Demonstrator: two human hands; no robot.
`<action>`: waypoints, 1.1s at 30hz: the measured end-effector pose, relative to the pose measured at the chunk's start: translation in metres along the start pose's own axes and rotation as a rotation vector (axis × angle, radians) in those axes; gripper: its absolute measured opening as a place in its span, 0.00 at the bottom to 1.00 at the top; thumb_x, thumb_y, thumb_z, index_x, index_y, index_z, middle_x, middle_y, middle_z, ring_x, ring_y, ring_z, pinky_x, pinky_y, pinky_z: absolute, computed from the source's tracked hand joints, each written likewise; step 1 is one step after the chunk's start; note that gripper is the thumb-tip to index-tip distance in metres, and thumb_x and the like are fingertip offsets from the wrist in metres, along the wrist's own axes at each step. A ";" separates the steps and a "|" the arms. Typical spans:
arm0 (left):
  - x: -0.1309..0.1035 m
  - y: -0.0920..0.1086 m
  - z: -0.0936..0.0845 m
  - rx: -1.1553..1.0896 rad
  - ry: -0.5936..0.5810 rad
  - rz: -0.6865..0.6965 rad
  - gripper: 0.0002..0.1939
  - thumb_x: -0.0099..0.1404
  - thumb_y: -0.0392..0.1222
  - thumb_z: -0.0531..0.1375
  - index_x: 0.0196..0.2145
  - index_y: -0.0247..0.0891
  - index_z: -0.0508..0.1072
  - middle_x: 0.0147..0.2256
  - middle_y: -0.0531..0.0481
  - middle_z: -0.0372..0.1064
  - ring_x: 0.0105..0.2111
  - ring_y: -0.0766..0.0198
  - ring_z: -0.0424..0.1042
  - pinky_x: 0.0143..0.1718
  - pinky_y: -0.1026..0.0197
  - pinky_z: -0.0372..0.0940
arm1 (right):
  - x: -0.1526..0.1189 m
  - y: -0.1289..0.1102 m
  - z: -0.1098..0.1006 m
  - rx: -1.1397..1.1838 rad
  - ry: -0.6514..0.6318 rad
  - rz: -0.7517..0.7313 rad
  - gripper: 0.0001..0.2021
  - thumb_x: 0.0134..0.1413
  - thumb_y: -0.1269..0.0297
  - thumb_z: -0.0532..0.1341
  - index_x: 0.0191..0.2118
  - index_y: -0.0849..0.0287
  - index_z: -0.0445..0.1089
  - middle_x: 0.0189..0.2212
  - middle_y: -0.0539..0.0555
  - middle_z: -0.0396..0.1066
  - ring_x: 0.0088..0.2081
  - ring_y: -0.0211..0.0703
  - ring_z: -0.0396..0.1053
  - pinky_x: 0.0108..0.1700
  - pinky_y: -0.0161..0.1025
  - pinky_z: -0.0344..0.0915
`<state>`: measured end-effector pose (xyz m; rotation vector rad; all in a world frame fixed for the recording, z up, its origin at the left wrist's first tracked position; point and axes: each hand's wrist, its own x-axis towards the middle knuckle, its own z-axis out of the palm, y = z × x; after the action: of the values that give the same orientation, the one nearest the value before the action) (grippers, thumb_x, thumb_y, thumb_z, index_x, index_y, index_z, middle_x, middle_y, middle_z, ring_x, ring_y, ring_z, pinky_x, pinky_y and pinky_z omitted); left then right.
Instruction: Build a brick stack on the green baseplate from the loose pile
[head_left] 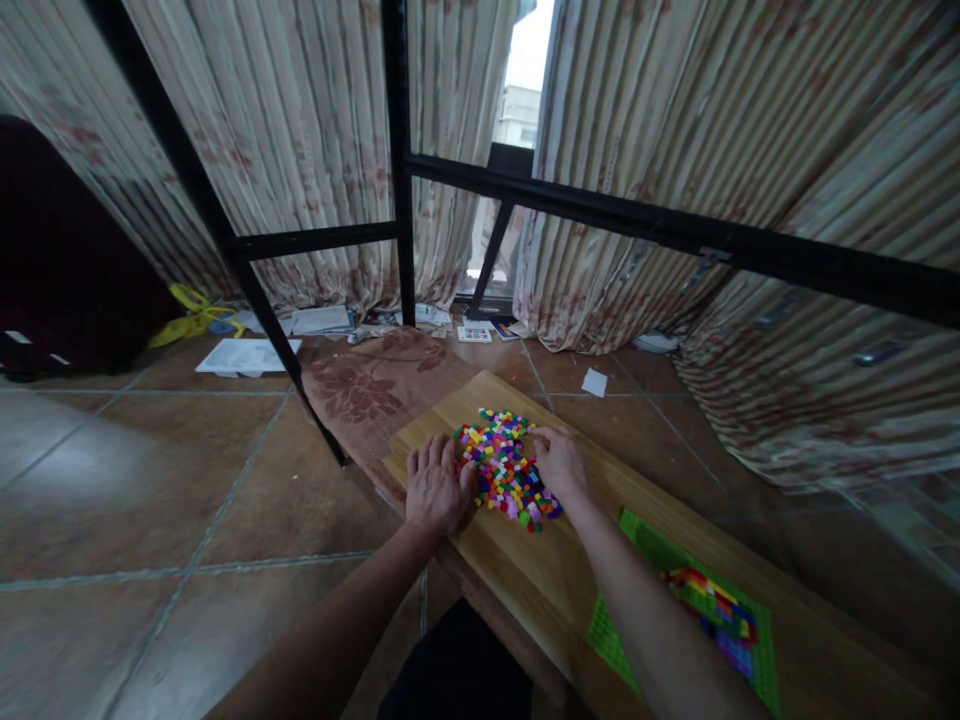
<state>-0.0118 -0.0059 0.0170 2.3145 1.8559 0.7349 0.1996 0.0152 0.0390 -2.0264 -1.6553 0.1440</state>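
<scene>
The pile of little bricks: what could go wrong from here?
The pile of little bricks lies near the far edge of the wooden board, so a push from the right hand could send pieces onto the tiled floor.

The right forearm crosses over the green baseplate; if it dips, it might knock the bricks assembled there.

Colours are mixed and packed close, so fingers may catch a neighbouring piece.

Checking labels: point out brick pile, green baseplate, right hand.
Brick pile (501, 466), head view: middle of the heap.
Green baseplate (652, 547), head view: bare part near far corner.
Right hand (562, 465), head view: back of the hand.
</scene>
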 end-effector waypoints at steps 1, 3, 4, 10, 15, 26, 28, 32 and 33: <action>0.000 0.000 0.000 -0.007 0.003 0.001 0.25 0.68 0.54 0.48 0.56 0.37 0.65 0.59 0.40 0.60 0.60 0.50 0.56 0.60 0.44 0.49 | 0.007 -0.001 0.003 -0.016 -0.004 -0.013 0.15 0.56 0.69 0.53 0.42 0.56 0.76 0.39 0.57 0.72 0.39 0.45 0.69 0.43 0.40 0.63; 0.000 -0.001 0.000 -0.019 0.009 0.000 0.25 0.68 0.54 0.48 0.56 0.37 0.65 0.58 0.40 0.61 0.60 0.50 0.56 0.60 0.44 0.50 | 0.019 -0.002 0.009 -0.044 -0.015 -0.042 0.14 0.56 0.70 0.54 0.41 0.57 0.76 0.38 0.58 0.71 0.40 0.47 0.69 0.45 0.40 0.62; 0.001 -0.001 0.000 -0.024 0.012 -0.001 0.25 0.68 0.54 0.48 0.56 0.37 0.65 0.58 0.40 0.61 0.60 0.50 0.56 0.60 0.44 0.50 | 0.023 -0.001 0.012 -0.056 -0.020 -0.054 0.13 0.55 0.70 0.55 0.40 0.57 0.76 0.38 0.58 0.71 0.41 0.47 0.68 0.45 0.40 0.61; 0.001 0.000 0.000 -0.023 0.014 -0.004 0.25 0.68 0.54 0.48 0.56 0.37 0.65 0.58 0.41 0.61 0.60 0.49 0.57 0.60 0.44 0.50 | 0.028 0.001 0.020 -0.106 -0.053 -0.099 0.10 0.55 0.69 0.57 0.39 0.57 0.76 0.38 0.58 0.69 0.44 0.49 0.65 0.48 0.42 0.59; 0.001 0.001 -0.001 -0.018 0.014 0.000 0.25 0.69 0.54 0.48 0.56 0.37 0.65 0.58 0.41 0.61 0.60 0.49 0.57 0.60 0.44 0.50 | 0.021 -0.002 0.015 -0.127 -0.098 -0.125 0.09 0.55 0.69 0.58 0.38 0.57 0.75 0.38 0.57 0.68 0.42 0.47 0.65 0.45 0.41 0.59; 0.001 -0.002 0.001 0.012 0.023 0.021 0.25 0.69 0.53 0.48 0.56 0.36 0.65 0.58 0.40 0.61 0.59 0.50 0.57 0.60 0.45 0.51 | 0.019 -0.011 0.005 -0.057 -0.125 -0.121 0.06 0.53 0.72 0.60 0.30 0.57 0.74 0.35 0.57 0.70 0.43 0.48 0.66 0.45 0.41 0.59; 0.001 -0.002 0.001 0.018 0.025 0.020 0.25 0.69 0.53 0.48 0.56 0.37 0.65 0.58 0.40 0.61 0.59 0.50 0.57 0.59 0.46 0.51 | 0.015 -0.016 -0.001 -0.016 -0.099 -0.114 0.06 0.53 0.72 0.59 0.29 0.57 0.73 0.35 0.57 0.70 0.44 0.48 0.66 0.46 0.41 0.59; 0.003 -0.003 0.001 0.038 0.010 0.021 0.25 0.69 0.53 0.48 0.56 0.37 0.65 0.58 0.40 0.62 0.59 0.50 0.58 0.59 0.45 0.52 | -0.020 -0.032 -0.018 0.083 -0.009 -0.044 0.09 0.60 0.68 0.53 0.38 0.58 0.71 0.36 0.57 0.72 0.40 0.45 0.69 0.44 0.40 0.62; 0.003 -0.003 0.001 0.044 0.006 0.025 0.25 0.69 0.53 0.48 0.56 0.37 0.65 0.58 0.40 0.62 0.59 0.50 0.58 0.59 0.45 0.52 | -0.037 -0.036 -0.023 0.115 0.007 -0.019 0.10 0.61 0.67 0.51 0.40 0.58 0.70 0.35 0.55 0.73 0.37 0.43 0.70 0.41 0.38 0.63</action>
<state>-0.0137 -0.0020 0.0159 2.3688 1.8676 0.7123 0.1675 -0.0226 0.0659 -1.9231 -1.6232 0.2204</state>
